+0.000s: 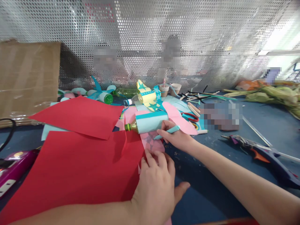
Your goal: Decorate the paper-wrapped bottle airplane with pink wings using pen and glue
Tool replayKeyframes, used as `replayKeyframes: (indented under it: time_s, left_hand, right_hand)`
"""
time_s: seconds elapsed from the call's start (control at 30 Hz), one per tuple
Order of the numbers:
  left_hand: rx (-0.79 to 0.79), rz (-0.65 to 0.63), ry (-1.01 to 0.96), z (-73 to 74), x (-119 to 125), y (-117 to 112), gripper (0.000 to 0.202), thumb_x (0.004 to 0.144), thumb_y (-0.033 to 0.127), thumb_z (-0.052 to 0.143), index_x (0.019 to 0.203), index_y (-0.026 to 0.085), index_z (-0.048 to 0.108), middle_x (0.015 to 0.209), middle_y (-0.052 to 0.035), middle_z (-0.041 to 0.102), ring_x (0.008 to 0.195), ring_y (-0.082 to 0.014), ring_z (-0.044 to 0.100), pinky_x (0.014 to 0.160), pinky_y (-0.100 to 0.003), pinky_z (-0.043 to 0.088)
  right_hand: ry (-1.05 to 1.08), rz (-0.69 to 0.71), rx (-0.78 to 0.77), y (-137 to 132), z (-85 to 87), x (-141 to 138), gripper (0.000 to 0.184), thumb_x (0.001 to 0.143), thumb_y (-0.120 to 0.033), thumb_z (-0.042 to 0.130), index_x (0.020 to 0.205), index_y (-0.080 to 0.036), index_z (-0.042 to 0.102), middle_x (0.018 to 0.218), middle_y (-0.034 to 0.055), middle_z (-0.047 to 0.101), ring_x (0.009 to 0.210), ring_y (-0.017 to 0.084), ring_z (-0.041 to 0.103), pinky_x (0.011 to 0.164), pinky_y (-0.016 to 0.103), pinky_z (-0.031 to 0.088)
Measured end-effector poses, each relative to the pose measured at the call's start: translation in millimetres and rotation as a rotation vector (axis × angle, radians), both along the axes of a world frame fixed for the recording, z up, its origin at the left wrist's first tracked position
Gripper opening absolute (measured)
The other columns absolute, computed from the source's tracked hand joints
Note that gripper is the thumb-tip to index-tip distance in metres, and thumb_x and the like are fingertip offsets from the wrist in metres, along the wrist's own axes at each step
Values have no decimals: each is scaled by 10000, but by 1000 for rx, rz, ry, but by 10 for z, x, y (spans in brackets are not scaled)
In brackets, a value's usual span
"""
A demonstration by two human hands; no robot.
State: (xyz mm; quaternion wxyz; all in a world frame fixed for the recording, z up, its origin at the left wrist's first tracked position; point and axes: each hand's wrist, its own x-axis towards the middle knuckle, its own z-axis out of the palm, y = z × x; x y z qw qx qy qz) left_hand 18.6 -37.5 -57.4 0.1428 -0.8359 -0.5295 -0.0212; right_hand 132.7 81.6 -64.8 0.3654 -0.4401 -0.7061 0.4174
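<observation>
My right hand (174, 136) grips a light-blue pen (167, 132), its tip pointing down-left over a pink patterned piece (153, 143). Flat, with fingers stretched out, my left hand (157, 179) presses near the right edge of a large red paper sheet (93, 168) and the lower end of the pink piece. Just beyond both hands lies a plastic bottle (150, 122) wrapped in pale-blue paper with a darker blue strip, its green-capped neck toward the left. Pink paper wings (179, 117) lie at its right end.
Another red sheet (79, 117) lies behind. Farther back are a yellow-and-blue paper-covered bottle (146, 96), a blue one (100, 95) and red-handled scissors (191, 117). At right lie a glue gun (262, 156) and corn husks (269, 93); cardboard (28, 81) and a purple power strip (16, 168) are left.
</observation>
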Motion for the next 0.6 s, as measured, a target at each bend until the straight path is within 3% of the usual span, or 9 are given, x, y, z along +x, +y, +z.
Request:
replayKeyframes:
  time_s: [0.6]
  left_hand:
    - [51,-9,2,-33,-7,-1,673,833,641,479,1145,73,658,1077,-271,661,1009,-466,632,721,-499,569]
  right_hand:
    - [2,-9,7,30,-33,14,238,792,-316,519,616,-241,376,477,-83,409,478,117,429,549,274,377]
